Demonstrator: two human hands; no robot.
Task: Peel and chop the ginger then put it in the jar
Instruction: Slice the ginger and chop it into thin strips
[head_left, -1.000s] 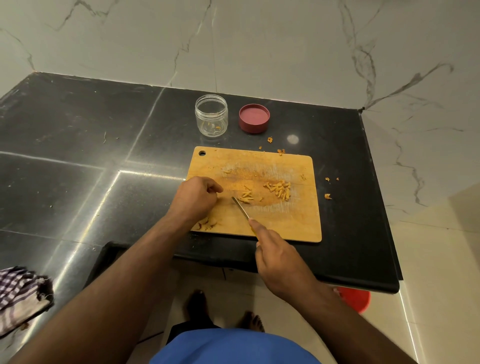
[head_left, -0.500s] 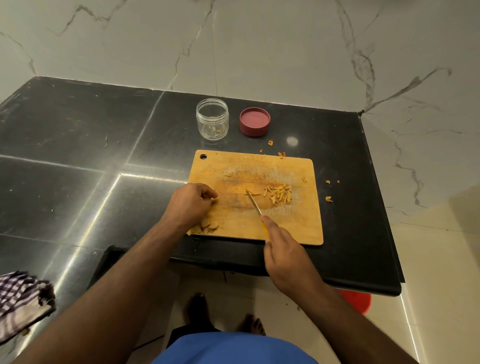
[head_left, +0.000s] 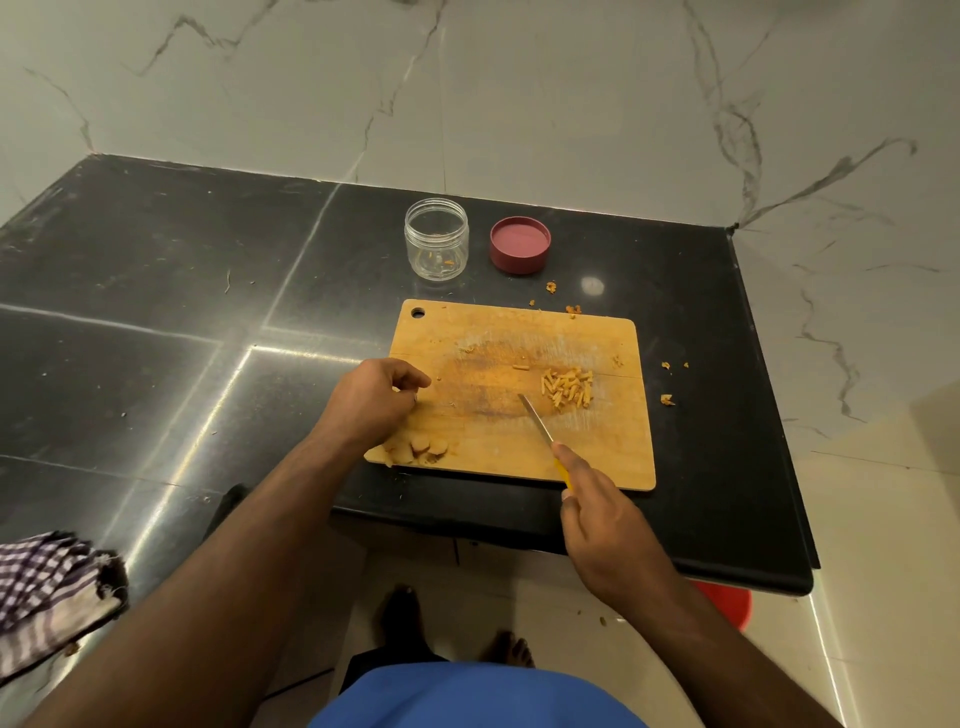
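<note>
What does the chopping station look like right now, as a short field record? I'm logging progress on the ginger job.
board: wooden cutting board on black counter
chopped ginger: small pile on board's right part
ginger slices: uncut rounds at board's near left corner
knife: held by right hand, blade angled toward the pile
left hand: fingers curled, over board's left edge
jar: open, nearly empty, beyond board
lid: red, right of jar

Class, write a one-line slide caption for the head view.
Right hand holds a knife beside chopped ginger on the cutting board; open jar waits behind.
</note>
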